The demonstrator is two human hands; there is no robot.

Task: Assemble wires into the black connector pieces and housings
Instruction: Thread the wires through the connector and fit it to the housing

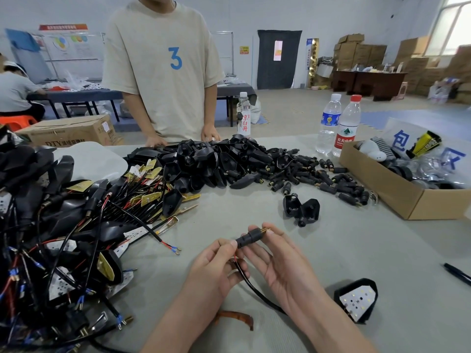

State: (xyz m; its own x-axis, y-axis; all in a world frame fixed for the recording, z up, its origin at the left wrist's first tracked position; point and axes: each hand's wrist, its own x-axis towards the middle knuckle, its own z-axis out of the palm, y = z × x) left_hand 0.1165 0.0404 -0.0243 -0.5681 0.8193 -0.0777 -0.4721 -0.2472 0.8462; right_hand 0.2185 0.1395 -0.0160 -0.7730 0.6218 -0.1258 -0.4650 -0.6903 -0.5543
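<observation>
Connector (248,236) — black with a brass threaded tip, held above the counter (242,207) near its front edge.
Left hand (216,266) — fingers pinch the connector's rear end.
Right hand (285,271) — fingers grip the brass end.
Wire (254,289) — black, with a red core showing, hangs from the connector between the palms.
Housings (216,161) — black heap at the far middle of the counter.
Box (413,200) — cardboard, on the right.

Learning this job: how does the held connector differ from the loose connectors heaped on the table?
The held connector has a black cable leading into it; the heaped connectors have none. It is pinched by the left hand and right hand; they lie on the table. Both are black with brass tips.
</observation>
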